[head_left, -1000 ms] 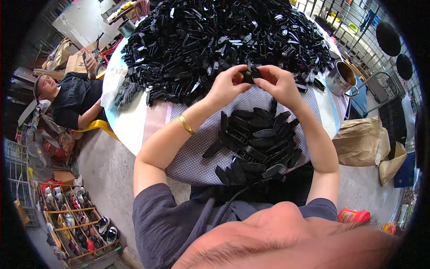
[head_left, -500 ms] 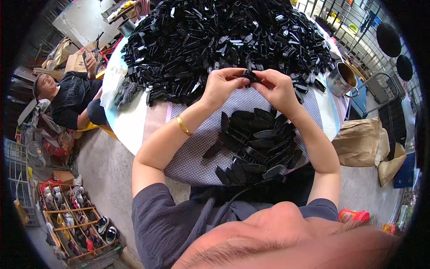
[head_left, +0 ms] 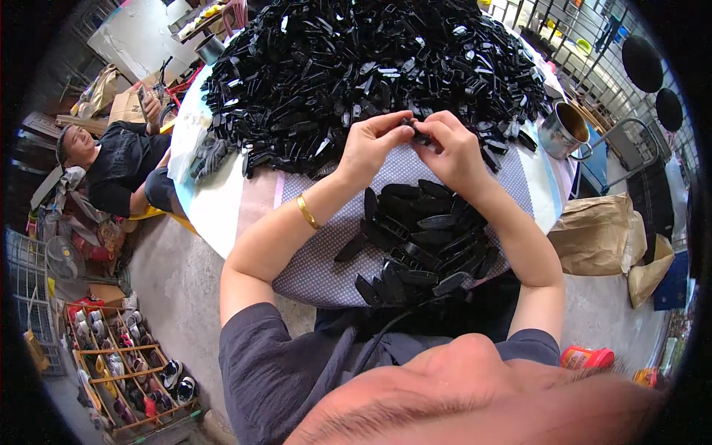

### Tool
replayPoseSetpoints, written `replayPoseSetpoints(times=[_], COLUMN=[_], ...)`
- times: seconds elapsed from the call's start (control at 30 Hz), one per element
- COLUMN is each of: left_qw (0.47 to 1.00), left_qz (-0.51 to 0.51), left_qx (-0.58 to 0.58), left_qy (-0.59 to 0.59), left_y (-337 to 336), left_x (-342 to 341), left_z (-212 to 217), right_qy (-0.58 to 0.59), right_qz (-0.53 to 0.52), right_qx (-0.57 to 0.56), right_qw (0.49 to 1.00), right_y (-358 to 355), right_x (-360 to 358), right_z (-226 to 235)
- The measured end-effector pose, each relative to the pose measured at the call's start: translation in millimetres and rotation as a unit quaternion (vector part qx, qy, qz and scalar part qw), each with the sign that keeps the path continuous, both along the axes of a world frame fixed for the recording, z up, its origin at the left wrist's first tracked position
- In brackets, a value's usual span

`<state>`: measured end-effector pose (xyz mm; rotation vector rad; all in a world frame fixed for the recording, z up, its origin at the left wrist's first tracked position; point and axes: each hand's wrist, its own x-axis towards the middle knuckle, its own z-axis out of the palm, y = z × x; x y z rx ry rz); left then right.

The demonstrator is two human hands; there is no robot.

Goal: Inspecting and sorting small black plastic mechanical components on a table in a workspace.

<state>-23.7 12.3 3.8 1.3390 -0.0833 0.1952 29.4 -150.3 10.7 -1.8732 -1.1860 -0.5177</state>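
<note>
Both hands meet at the near edge of a large pile of black plastic pieces (head_left: 319,81), glossy and elongated. Between the fingertips is one small black plastic piece (head_left: 421,136), mostly covered by the fingers, so its exact kind does not show. My left hand (head_left: 368,148) pinches it with thumb and forefinger. From the other side my right hand (head_left: 454,154) grips it, fingers curled. Closer to me, below the hands, a smaller heap of black oblong pieces (head_left: 423,233) lies on the dotted tablecloth (head_left: 311,256).
A metal mug (head_left: 564,131) stands at the table's right edge. Grey gloves (head_left: 211,156) lie at the left edge. Beyond, a person (head_left: 122,163) sits holding a phone. A shoe rack (head_left: 122,371) is at lower left, a brown paper bag (head_left: 593,233) at right.
My right hand has turned slightly and its fingers have shifted on the small black piece. The left hand stays nearly in place. Both heaps look the same.
</note>
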Motion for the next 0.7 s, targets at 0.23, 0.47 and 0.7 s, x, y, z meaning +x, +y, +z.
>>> replayPoseSetpoints(times=[0.23, 0.47, 0.7], left_qw=[0.998, 0.996, 0.921], left_qz=[-0.042, -0.063, -0.116], left_qx=[0.024, 0.031, 0.356], left_qy=[-0.037, -0.052, -0.109], left_y=[9, 11, -5], left_x=[3, -1, -20], left_z=[5, 14, 34], right_qy=[0.300, 0.115, 0.171], right_qz=[0.080, 0.039, 0.074], right_qx=[-0.049, -0.024, -0.093], right_qw=[0.949, 0.992, 0.978], right_y=[-4, -1, -38], right_x=[9, -2, 59], right_z=[-1, 0, 14])
